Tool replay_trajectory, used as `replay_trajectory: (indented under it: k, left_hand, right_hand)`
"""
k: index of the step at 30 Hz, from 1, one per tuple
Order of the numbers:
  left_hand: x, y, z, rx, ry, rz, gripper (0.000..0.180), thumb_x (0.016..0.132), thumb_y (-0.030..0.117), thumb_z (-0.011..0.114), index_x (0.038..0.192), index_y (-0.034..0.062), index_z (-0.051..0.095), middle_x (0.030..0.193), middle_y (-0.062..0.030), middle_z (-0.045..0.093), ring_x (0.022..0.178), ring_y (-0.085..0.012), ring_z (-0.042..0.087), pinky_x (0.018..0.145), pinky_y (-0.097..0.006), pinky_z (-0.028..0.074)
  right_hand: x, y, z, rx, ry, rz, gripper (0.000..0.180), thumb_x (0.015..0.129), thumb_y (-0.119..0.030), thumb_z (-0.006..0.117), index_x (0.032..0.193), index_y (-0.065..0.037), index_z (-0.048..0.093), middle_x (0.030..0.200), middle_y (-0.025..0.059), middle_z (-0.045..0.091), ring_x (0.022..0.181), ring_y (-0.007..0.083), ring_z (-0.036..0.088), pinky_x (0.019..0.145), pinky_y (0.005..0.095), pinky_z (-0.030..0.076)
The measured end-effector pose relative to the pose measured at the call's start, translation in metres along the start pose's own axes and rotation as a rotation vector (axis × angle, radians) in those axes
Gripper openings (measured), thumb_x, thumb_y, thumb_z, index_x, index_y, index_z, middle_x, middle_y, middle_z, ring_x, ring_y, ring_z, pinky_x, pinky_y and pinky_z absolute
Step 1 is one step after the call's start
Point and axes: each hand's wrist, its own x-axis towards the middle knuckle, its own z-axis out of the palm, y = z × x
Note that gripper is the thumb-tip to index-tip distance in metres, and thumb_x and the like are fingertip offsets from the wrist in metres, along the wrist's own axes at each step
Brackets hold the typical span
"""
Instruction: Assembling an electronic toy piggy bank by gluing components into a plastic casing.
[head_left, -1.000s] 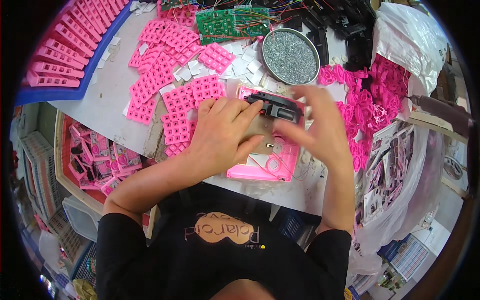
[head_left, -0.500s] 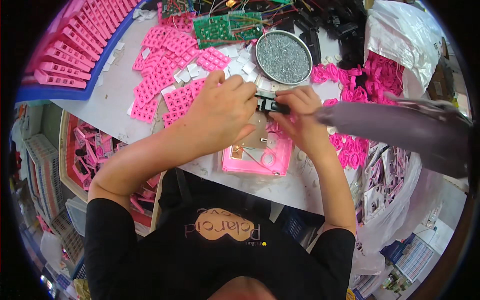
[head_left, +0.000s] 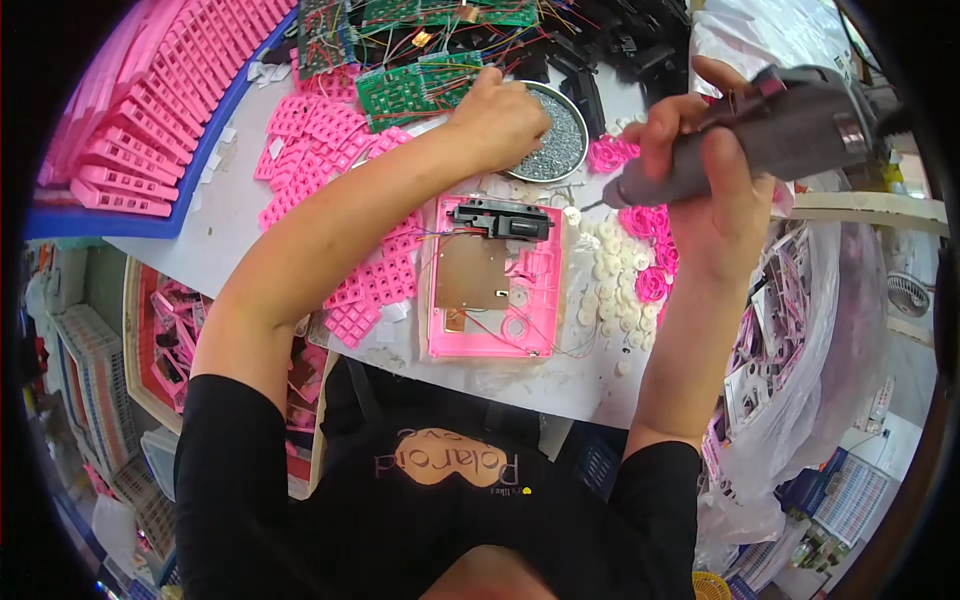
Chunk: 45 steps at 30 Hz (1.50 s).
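My left hand (head_left: 500, 122) reaches into a round metal dish (head_left: 587, 130) of small grey screws (head_left: 563, 128). Its fingers are bunched together, and whatever they pinch is hidden. In my right hand (head_left: 728, 190) is a grey electric screwdriver (head_left: 790, 145), its thin bit pointing left above the table. A pink plastic housing (head_left: 545, 290) lies open-side up in front of me. Across its far end sits a black mechanism (head_left: 505, 219). A brown circuit board (head_left: 470, 272) and thin wires are inside it. Neither hand touches the housing.
Pink button pads (head_left: 325, 140) spread left of the housing, with green circuit boards (head_left: 420, 90) behind. White round parts (head_left: 615, 290) and pink rings (head_left: 655, 235) lie at the right. A blue tray (head_left: 185, 205) holds pink parts; black parts (head_left: 640, 40) are piled at the back.
My left hand has left the black mechanism and moved to the screw dish. My right hand has let go of the mechanism and taken hold of the screwdriver.
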Motion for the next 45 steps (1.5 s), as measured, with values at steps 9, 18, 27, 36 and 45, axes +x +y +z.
replay_trajectory:
  k: [9, 18, 27, 36, 45]
  left_hand:
    - [-0.014, 0.000, -0.022, -0.144, 0.073, -0.006, 0.019, 0.088, 0.031, 0.070, 0.079, 0.0139, 0.071, 0.082, -0.0011, 0.067, 0.088, -0.0238, 0.065, 0.089, -0.047, 0.038]
    - [-0.002, -0.007, -0.010, 0.024, -0.065, 0.024, 0.016, 0.084, 0.031, 0.072, 0.083, 0.0148, 0.072, 0.090, -0.0012, 0.067, 0.098, -0.0227, 0.062, 0.092, -0.048, 0.037]
    - [-0.015, 0.011, -0.034, -0.168, 0.107, 0.108, 0.020, 0.092, 0.031, 0.067, 0.084, 0.0126, 0.068, 0.086, -0.0021, 0.064, 0.092, -0.0237, 0.061, 0.090, -0.047, 0.035]
    - [-0.077, 0.062, -0.067, -0.663, 0.094, -0.045, 0.008, 0.082, 0.019, 0.076, 0.085, 0.0141, 0.070, 0.087, 0.0009, 0.068, 0.091, -0.0180, 0.064, 0.093, -0.043, 0.034]
    - [-0.079, 0.074, -0.072, -0.466, 0.210, -0.130, 0.024, 0.077, 0.025, 0.081, 0.096, 0.0138, 0.071, 0.096, 0.0009, 0.067, 0.099, -0.0183, 0.062, 0.098, -0.046, 0.032]
  right_hand:
    - [-0.017, 0.025, 0.003, -0.093, 0.188, 0.003, 0.035, 0.090, -0.006, 0.070, 0.119, 0.007, 0.055, 0.081, 0.0081, 0.066, 0.072, 0.0162, 0.066, 0.080, 0.0346, 0.058]
    - [-0.025, 0.031, 0.011, -0.014, 0.251, -0.133, 0.035, 0.091, -0.007, 0.070, 0.118, 0.008, 0.055, 0.075, 0.0071, 0.063, 0.067, 0.0135, 0.062, 0.076, 0.0332, 0.058]
    - [-0.031, 0.035, 0.014, -0.068, 0.351, -0.001, 0.031, 0.090, -0.003, 0.069, 0.115, 0.007, 0.055, 0.076, 0.0084, 0.063, 0.061, 0.0136, 0.061, 0.068, 0.0321, 0.058]
    - [-0.036, 0.029, 0.040, 0.283, 0.196, -0.207, 0.034, 0.090, -0.004, 0.066, 0.117, 0.002, 0.047, 0.070, 0.0118, 0.057, 0.054, 0.0162, 0.057, 0.060, 0.0365, 0.058]
    - [-0.038, 0.039, 0.044, 0.110, 0.189, -0.183, 0.030, 0.092, -0.005, 0.061, 0.120, -0.004, 0.048, 0.065, 0.0062, 0.050, 0.052, 0.0142, 0.048, 0.054, 0.0333, 0.049]
